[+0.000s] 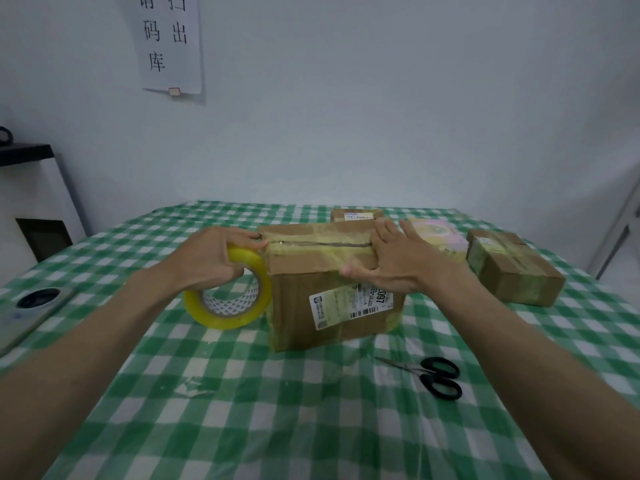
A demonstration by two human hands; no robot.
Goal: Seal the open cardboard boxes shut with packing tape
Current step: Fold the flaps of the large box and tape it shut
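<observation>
Scissors [437,377] nearest; box [332,299] label reads "097"; wall sign [166,39] "码出库"

Black-handled scissors [437,376] lay on the green checked cloth [277,410] over the worktop. A phone [29,311] sat at the left edge, and a paper sign [169,43] hung on the wall.

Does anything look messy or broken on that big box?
Yes. The big box looks worn: old yellowish tape is wrinkled over its corners, the top seam shows a ragged dark gap, and its label sits crooked on the front.
</observation>
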